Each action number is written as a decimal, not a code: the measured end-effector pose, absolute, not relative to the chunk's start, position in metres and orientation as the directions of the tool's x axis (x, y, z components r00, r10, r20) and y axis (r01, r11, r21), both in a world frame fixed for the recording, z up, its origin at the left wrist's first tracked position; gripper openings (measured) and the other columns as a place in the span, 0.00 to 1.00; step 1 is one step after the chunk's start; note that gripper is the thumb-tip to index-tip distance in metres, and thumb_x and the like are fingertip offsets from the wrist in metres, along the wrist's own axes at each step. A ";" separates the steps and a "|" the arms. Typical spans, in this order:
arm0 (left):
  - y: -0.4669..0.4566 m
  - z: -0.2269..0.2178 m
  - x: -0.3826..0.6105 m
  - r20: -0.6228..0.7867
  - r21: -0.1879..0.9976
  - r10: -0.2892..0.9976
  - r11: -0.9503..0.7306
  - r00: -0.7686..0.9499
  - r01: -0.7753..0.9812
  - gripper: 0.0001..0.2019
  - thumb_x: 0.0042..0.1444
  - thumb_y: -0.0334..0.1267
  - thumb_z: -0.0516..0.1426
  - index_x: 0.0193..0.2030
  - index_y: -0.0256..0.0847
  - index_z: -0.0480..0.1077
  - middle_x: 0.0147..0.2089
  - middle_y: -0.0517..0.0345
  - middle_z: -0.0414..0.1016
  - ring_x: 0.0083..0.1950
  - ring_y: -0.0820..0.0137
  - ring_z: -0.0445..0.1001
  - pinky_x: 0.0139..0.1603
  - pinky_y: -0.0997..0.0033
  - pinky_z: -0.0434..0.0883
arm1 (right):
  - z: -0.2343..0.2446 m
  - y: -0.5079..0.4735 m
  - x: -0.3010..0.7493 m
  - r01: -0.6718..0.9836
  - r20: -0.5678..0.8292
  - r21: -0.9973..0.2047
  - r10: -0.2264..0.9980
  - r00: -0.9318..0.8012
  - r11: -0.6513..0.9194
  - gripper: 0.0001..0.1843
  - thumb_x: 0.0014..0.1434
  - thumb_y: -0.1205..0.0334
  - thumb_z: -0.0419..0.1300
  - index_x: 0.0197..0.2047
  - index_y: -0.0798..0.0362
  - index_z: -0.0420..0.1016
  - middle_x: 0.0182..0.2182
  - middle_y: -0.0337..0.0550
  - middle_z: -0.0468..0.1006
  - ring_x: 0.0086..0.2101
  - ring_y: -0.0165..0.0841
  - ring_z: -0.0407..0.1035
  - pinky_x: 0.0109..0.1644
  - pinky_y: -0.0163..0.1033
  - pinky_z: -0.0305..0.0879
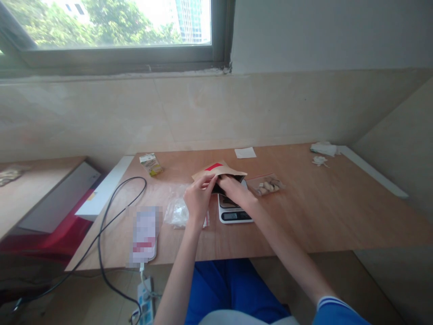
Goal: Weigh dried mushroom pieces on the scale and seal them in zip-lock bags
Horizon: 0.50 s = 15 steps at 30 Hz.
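Note:
A brown kraft paper bag (221, 169) with a red patch is held above a white kitchen scale (236, 218). My left hand (199, 195) pinches the bag's rim at its left side. The bag's dark mouth faces me, and my right hand (233, 188) reaches into it. The right fingers are hidden inside, so what they hold, if anything, does not show. Just right of the scale lies a clear plastic bag of pale, chunky pieces (269, 185). Crumpled clear plastic bags (177, 211) lie beside my left wrist.
A phone (145, 234), its screen blurred, sits at the left front, plugged into a power strip (146, 300) below. A black cable (99, 239) loops over the table's left edge. Toward the back are a small box (151, 164), white paper (245, 153) and crumpled tissue (320, 160).

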State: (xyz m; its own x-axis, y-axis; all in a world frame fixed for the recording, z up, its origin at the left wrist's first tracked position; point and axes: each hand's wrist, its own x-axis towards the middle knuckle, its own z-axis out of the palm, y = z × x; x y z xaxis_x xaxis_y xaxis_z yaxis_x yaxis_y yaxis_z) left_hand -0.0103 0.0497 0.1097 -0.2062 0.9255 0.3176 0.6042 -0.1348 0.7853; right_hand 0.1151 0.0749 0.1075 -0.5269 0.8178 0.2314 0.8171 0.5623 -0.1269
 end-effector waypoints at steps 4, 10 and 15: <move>0.050 0.110 -0.012 0.322 0.776 0.921 -0.124 -0.219 0.619 0.10 0.53 0.48 0.56 0.36 0.50 0.77 0.31 0.62 0.79 0.34 0.70 0.77 0.32 0.76 0.65 | 0.111 0.064 0.123 0.760 0.338 -0.102 0.741 -0.580 0.642 0.22 0.56 0.81 0.46 0.48 0.58 0.71 0.45 0.52 0.73 0.49 0.40 0.68 0.54 0.45 0.65; 0.055 0.111 -0.015 0.339 0.772 0.910 -0.125 -0.238 0.623 0.11 0.54 0.49 0.55 0.36 0.50 0.76 0.35 0.63 0.79 0.34 0.72 0.77 0.34 0.76 0.65 | 0.122 0.032 0.154 0.605 0.613 -0.479 0.736 -0.289 0.636 0.14 0.61 0.67 0.52 0.50 0.47 0.69 0.48 0.45 0.70 0.51 0.34 0.66 0.57 0.44 0.64; 0.073 0.125 -0.015 0.356 0.715 0.894 -0.073 -0.272 0.695 0.15 0.56 0.52 0.52 0.36 0.48 0.76 0.34 0.60 0.79 0.34 0.69 0.76 0.34 0.73 0.64 | 0.070 0.016 0.197 0.359 0.374 -0.875 0.925 0.075 0.325 0.17 0.54 0.58 0.62 0.47 0.50 0.69 0.43 0.46 0.75 0.42 0.35 0.72 0.49 0.45 0.70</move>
